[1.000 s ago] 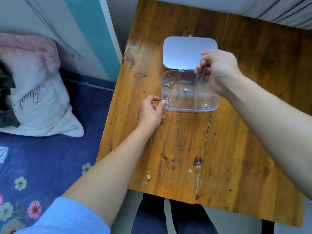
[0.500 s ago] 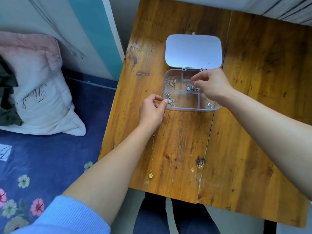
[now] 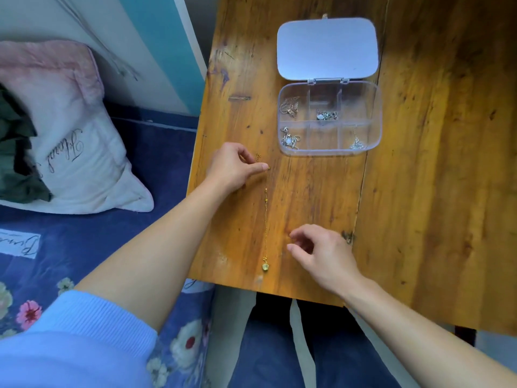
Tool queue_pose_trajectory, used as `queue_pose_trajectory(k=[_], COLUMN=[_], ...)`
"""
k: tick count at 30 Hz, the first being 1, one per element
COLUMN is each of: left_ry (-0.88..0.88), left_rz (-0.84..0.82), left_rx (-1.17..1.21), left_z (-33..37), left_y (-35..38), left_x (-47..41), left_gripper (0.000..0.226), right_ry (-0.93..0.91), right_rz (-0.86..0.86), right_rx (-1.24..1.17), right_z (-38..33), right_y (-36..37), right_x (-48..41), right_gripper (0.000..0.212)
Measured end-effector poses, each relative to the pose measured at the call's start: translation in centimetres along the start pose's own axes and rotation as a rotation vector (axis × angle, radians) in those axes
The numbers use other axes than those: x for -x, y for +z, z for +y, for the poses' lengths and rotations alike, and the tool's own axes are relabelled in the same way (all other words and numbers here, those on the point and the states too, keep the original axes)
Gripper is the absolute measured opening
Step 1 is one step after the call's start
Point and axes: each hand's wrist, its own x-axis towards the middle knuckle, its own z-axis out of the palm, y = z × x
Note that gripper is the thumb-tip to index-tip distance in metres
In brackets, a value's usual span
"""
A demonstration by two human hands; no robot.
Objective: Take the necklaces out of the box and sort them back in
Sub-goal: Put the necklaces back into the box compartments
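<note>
Grip: left hand point(image 3: 232, 169) pinches the top end of the gold necklace point(image 3: 265, 219) between thumb and forefinger; right hand point(image 3: 321, 254) hovers with fingers loosely curled, holding nothing.
Table point(image 3: 433, 191): wooden, bearing everything below.
Box point(image 3: 375, 119): clear, six compartments, lid point(image 3: 327, 49) laid flat behind it.
Gold necklace: stretched straight on the wood, in front of the box, pendant point(image 3: 265, 266) near the table's front edge, just left of the right hand.
Other necklaces: four compartments hold one each.

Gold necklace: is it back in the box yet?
No, the gold necklace lies stretched out on the table, outside the box.
</note>
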Motion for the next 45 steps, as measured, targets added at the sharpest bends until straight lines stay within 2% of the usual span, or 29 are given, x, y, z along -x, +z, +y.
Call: queue_pose_trajectory(k=[3, 5, 7, 9, 11, 14, 16, 19, 21, 26, 30, 32, 35, 39, 45], left_ry=[-0.03, 0.015, -0.015, -0.031, -0.044, -0.049, -0.048, -0.024, -0.02, -0.032, -0.043, -0.06, -0.092, -0.042, 0.087], left_rz=[0.101, 0.0, -0.015, -0.038, -0.045, -0.049, -0.039, -0.038, -0.044, 0.024, 0.182, 0.205, 0.167, 0.02, -0.219], left_rx=[-0.162, -0.281, -0.259, -0.215, -0.171, -0.174, -0.19, -0.202, -0.195, -0.06, 0.103, 0.194, 0.377, 0.685, 0.643], left_z=[0.9, 0.5, 0.4, 0.3, 0.3, -0.3, -0.8, -0.8, -0.8, -1.1, -1.9, -2.2, -1.5, 2.2, 11.3], left_y=[0.0, 1.9, 1.9, 1.6, 1.5, 2.1, 2.3, 2.3, 2.2, 2.1, 3.0, 3.4, 4.2, 6.2, 12.1], left_x=[-0.1, 1.8, 1.8, 1.5, 1.5, 2.1, 2.2, 2.4, 2.5, 2.9, 3.9, 4.5, 5.4, 6.5, 7.6], left_gripper=[0.037, 0.032, 0.026, 0.021, 0.016, 0.015, 0.013, 0.016, 0.019, 0.019, 0.019, 0.017, 0.008, 0.024, 0.019], right_ry=[-0.001, 0.075, 0.032, 0.019, 0.05, 0.093, 0.111, 0.135, 0.149, 0.153, 0.156, 0.172, 0.234, 0.306, 0.378], right_rz=[-0.044, 0.004, 0.036, 0.092, 0.057, 0.009, -0.003, 0.003, 0.038, 0.117, 0.143, 0.155, 0.217, 0.375, 0.547], right_rx=[0.204, 0.281, 0.301, 0.284, 0.211, 0.154, 0.144, 0.21, 0.247, 0.165, 0.065, -0.041, -0.26, -0.378, -0.501], right_z=[-0.7, -1.5, -2.0, -2.2, -2.2, -2.0, -2.0, -2.7, -3.1, -2.8, -1.4, -0.3, 1.9, 6.5, 14.4], right_y=[3.0, 6.6, 8.4, 8.6, 8.3, 8.6, 8.6, 9.0, 9.6, 10.1, 9.4, 8.5, 6.2, 1.2, -5.6], right_x=[1.6, 5.7, 6.2, 5.9, 5.3, 5.5, 5.6, 5.6, 5.4, 5.3, 5.8, 6.2, 6.9, 8.3, 11.1], right_gripper=[0.034, 0.045, 0.043, 0.032, 0.022, 0.017, 0.021, 0.042, 0.043, 0.024, 0.018, 0.016, 0.017, 0.019, 0.012])
